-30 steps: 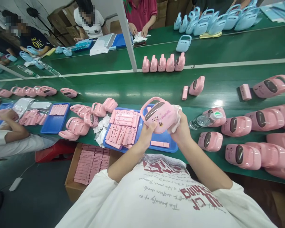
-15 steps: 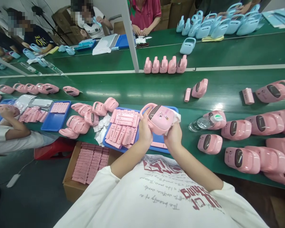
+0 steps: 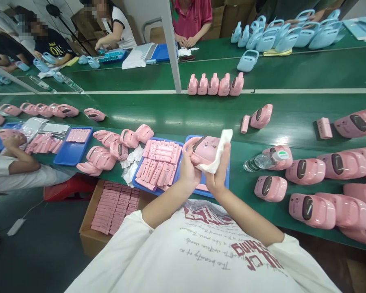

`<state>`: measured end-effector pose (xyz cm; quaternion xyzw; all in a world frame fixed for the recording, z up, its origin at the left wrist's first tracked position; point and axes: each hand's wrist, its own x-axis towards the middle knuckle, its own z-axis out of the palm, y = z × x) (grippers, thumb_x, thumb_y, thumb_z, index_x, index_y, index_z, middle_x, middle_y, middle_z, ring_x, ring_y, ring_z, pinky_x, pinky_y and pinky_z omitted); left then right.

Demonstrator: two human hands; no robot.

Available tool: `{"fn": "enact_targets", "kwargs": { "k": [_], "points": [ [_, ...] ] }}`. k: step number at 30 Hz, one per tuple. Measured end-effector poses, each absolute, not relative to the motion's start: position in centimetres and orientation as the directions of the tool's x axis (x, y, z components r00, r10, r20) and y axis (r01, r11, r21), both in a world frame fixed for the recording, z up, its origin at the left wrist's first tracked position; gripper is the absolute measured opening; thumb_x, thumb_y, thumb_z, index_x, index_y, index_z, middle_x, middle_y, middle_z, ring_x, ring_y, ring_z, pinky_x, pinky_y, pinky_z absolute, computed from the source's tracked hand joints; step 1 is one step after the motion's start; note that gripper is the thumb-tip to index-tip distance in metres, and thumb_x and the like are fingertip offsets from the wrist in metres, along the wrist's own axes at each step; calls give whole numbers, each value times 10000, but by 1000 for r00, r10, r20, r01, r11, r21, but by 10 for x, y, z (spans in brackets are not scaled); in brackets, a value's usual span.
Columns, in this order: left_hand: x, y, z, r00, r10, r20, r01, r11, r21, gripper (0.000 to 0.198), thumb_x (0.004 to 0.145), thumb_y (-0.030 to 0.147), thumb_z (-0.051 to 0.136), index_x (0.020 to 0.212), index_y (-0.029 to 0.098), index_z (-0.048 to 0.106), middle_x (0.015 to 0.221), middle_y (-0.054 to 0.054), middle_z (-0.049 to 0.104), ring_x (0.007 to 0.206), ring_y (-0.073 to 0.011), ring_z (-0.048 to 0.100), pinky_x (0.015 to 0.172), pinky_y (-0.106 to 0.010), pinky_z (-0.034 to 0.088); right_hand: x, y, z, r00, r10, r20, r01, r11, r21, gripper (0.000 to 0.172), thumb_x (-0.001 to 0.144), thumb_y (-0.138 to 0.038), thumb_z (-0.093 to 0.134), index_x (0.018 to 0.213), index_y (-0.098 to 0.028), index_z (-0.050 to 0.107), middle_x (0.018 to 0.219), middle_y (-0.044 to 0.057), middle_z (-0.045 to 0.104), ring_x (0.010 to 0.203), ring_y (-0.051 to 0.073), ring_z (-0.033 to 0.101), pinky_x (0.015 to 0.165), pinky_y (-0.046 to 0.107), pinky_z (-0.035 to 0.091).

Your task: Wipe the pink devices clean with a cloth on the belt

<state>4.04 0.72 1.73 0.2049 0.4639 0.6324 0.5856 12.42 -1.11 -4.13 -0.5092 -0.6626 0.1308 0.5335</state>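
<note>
Over the blue tray (image 3: pixel 226 179) at the bench's near edge, the left hand (image 3: pixel 187 169) is closing its fingers round the pink casing (image 3: pixel 205 147), steadying it while the right hand (image 3: pixel 218 176) is gripping a white cloth (image 3: pixel 218 156) against its side.

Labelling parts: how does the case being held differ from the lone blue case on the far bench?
Held case is pink; far case is light blue. Held case sits in the left hand, with the right hand pressing a white cloth on it; far case lies bare on the bench. Both have a loop handle.
</note>
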Motion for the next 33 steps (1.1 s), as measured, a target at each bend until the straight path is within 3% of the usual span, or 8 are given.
{"fn": "enact_targets", "kwargs": {
  "k": [5,8,10,15,21,25,29,33],
  "points": [
    [30,1,-1,-121,968,-222,-530,127,839,447,747,377,455,1120,205,630,1240,-46,644,1241,-249,539,994,-371,454,117,-20,-13,286,955,72,94,47,-994,643,897,-486,341,1486,-258,218,1514,74,310,1406,232,285,1144,460,266],
    [17,0,-8,-90,979,-185,-500,117,858,435,682,370,494,1048,196,652,1249,-57,641,1234,-260,541,1010,-371,437,134,-1,-3,159,958,-239,-175,-211,-962,535,787,-499,503,1244,-222,529,1146,67,629,994,213,598,839,344,506],
    [10,-1,-10,-48,979,-198,-479,151,864,401,659,357,509,995,193,653,1189,-65,664,1188,-265,569,995,-382,443,148,14,2,-61,922,-381,-219,-385,-896,406,700,-495,592,970,-195,638,822,31,668,719,176,592,630,282,487],
    [4,-3,-9,38,997,-70,-196,76,978,230,696,345,531,823,179,629,984,-70,678,1020,-246,608,942,-373,443,162,36,8,-304,821,-484,-130,-539,-832,347,552,-419,728,776,-168,645,641,9,638,556,140,541,515,248,384],
    [-1,-2,-15,-59,998,-7,97,13,995,149,809,305,487,824,190,582,909,-41,592,909,-190,571,862,-310,437,160,41,2,-208,941,-266,306,-195,-932,186,753,-312,546,787,-164,654,691,13,658,609,151,570,539,247,385],
    [-7,1,-18,-51,997,55,405,-30,914,74,780,173,473,805,196,539,887,-45,539,905,-199,529,868,-332,417,160,40,0,-265,926,-269,848,90,-523,232,885,-235,442,969,-166,647,901,101,700,831,225,648,685,291,431],
    [-13,5,-14,89,994,-57,681,-19,732,111,740,171,543,655,203,478,824,-31,495,857,-208,497,813,-342,404,160,45,-3,-256,900,-352,924,120,-364,231,898,-280,482,964,-145,657,932,179,690,888,292,656,723,339,434],
    [-16,11,-20,181,947,-264,623,98,776,229,721,183,575,580,197,396,679,23,448,656,-140,446,642,-280,356,174,51,-2,-263,851,-455,943,127,-307,294,875,-384,543,762,-144,669,849,181,692,825,287,660,680,330,443]
  ]
}}
